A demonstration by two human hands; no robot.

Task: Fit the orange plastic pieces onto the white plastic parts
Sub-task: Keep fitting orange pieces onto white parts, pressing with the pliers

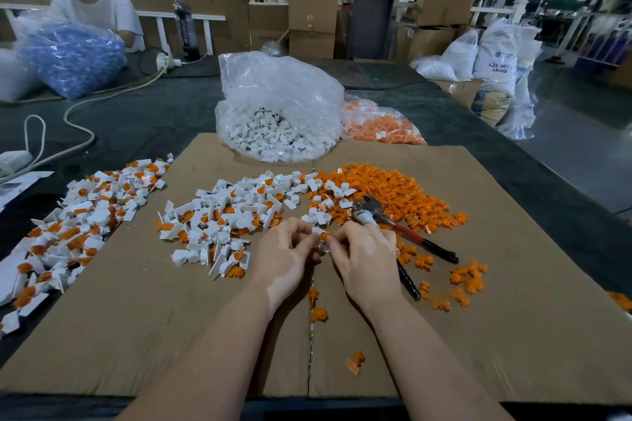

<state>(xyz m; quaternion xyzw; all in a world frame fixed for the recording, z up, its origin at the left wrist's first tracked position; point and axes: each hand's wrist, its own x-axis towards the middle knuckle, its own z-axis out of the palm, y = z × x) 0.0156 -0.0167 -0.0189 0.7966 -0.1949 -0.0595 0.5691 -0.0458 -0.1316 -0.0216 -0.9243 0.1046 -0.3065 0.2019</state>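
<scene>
A flattened sheet of cardboard (478,318) covers the near part of a dark work table (154,120), in a warehouse-like room stacked with cartons and white sacks (496,58). Across the table another person (92,10) sits behind a bag of blue parts (71,58).

Over the middle of the cardboard the left hand (284,256) and right hand (366,260) meet, fingers curled inward. Pinched between their fingertips is a small white plastic part (317,232) with an orange piece (325,236) touching its right side; the left fingers hold the white part, the right fingers hold the orange one. Whether the orange piece is fully seated cannot be told, as the fingers cover most of both.

Just beyond the fingertips lies a scatter of white parts (318,215). Beyond and right of the right fingers spreads a heap of loose orange pieces (393,195), with pliers (403,232) lying on it, the handles partly hidden by the right hand. Left of the left fingers sits a pile of white parts with orange fitted (222,215), and farther left a second such pile (85,215), running off the edge of the view. Well beyond the fingers stand a clear bag of white parts (277,106) and, to its right, a bag of orange pieces (376,123).
</scene>
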